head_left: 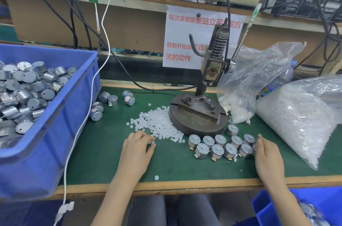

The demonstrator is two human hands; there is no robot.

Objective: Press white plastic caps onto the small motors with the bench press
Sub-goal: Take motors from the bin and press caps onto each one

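Note:
A pile of small white plastic caps (157, 124) lies on the green mat to the left of the bench press (211, 70). The fixture on the press's round base (187, 124) holds no motor. My left hand (137, 149) sits at the pile's near edge, fingers curled, pinching a white cap (152, 142) at its fingertips. Several silver motors with white caps on top (220, 146) stand in two rows in front of the base. My right hand (268, 153) is at the right end of those rows, gripping a partly hidden motor (254, 147).
A blue bin (61, 133) full of uncapped motors fills the left side, and a few loose motors (112, 100) lie beside it. Two clear bags of white caps (299, 120) stand at the right. A white cable (79, 124) hangs over the bin's edge. One stray cap (156, 177) lies near the bench edge.

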